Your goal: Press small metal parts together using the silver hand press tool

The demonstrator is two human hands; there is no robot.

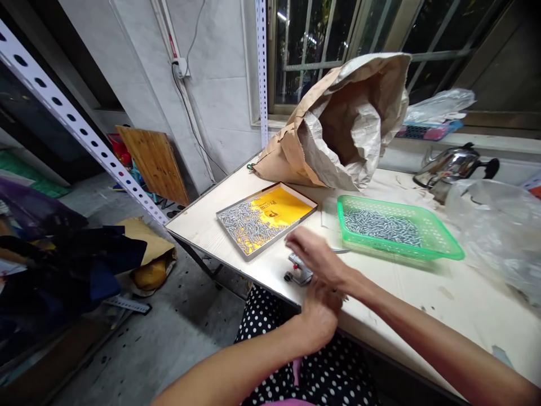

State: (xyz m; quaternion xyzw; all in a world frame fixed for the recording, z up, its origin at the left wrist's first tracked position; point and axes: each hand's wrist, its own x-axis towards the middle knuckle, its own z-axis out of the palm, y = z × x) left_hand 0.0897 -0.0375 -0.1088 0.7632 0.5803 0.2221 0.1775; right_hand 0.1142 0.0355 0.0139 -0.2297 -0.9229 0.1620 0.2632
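Note:
My right hand [315,254] reaches leftward over the table's front edge, fingers blurred by motion, just above a small metal tool with a red part [298,270]. My left hand [321,313] lies under the right wrist at the table edge, its fingers hidden behind it. Just beyond the hands, a shallow yellow tray [291,206] holds several small silver metal pieces on its left half. A green plastic basket [439,248] to the right holds several more of the same pieces.
A large crumpled brown paper sack [346,124] stands at the back of the white table [443,293]. A metal kettle [452,166] and clear plastic bag [499,231] sit at right. A perforated shelf post [84,132] and floor clutter stand left.

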